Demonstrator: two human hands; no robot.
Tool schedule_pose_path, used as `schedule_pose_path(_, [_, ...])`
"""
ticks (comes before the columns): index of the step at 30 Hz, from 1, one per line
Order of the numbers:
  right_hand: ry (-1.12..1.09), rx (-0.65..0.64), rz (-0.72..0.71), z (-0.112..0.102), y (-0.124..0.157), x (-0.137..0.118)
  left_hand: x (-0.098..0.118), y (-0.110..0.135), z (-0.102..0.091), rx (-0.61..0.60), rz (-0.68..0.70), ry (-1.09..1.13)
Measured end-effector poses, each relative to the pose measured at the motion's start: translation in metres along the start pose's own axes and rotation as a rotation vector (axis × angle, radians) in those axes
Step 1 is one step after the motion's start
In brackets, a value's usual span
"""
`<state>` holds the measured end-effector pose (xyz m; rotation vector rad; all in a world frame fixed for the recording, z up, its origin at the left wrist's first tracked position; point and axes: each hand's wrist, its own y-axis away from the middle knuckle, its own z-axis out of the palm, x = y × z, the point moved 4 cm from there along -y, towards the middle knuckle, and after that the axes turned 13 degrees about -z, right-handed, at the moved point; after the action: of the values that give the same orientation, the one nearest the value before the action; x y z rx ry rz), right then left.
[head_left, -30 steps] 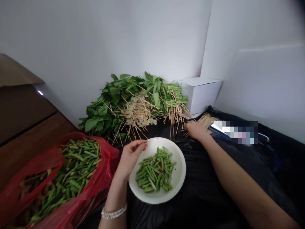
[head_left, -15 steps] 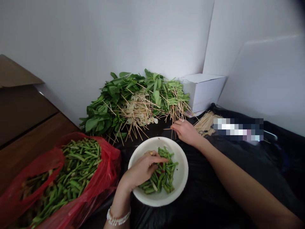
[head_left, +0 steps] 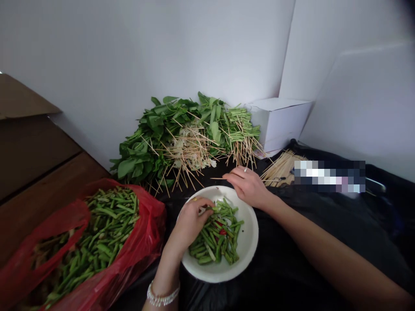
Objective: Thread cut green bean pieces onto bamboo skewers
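Observation:
A white bowl (head_left: 250, 255) holds cut green stems (head_left: 223, 242), which look like pieces of long bean, with a bit of red among them. My left hand (head_left: 194, 220) is over the bowl's left side, thumb and fingers pinched on one green piece. Just above the bowl's far right rim, my right hand (head_left: 248, 185) grips a thin wooden skewer (head_left: 216, 178) whose tip points left. Behind lie skewered leafy greens (head_left: 136, 162), skewered pale vegetable pieces (head_left: 191, 140) and skewered green stems (head_left: 241, 125).
On the left, a red plastic bag (head_left: 152, 220) is full of cut green stems. A white box (head_left: 285, 123) stands at the back right, with loose skewers (head_left: 280, 166) before it. Black plastic sheeting (head_left: 292, 259) covers the surface. A cardboard box (head_left: 29, 138) is at far left.
My right hand has brought the skewer left and nearer to the bowl. My left hand has drawn back slightly, its pointing finger now curled into a pinch.

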<state>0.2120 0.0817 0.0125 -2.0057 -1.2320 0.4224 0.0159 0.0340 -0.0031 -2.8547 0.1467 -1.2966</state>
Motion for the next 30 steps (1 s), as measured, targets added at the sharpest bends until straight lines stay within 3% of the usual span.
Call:
schedule_pose_path(6, [-0.013, 0.054, 0.011, -0.005, 0.003, -0.011, -0.019, -0.006, -0.017, 0.161, -0.256, 0.662])
schedule_pose_path(11, [0.02, 0.09, -0.117, -0.003, 0.001, -0.025, -0.02, -0.005, -0.019, 0.105, -0.354, 1.053])
schedule_pose_path(24, [0.076, 0.081, -0.159, -0.001, 0.0, -0.032, -0.02, -0.004, -0.016, 0.081, -0.407, 1.075])
schedule_pose_path(30, [0.082, 0.016, -0.063, 0.003, 0.002, -0.023, -0.014, -0.002, -0.016, 0.093, -0.314, 0.853])
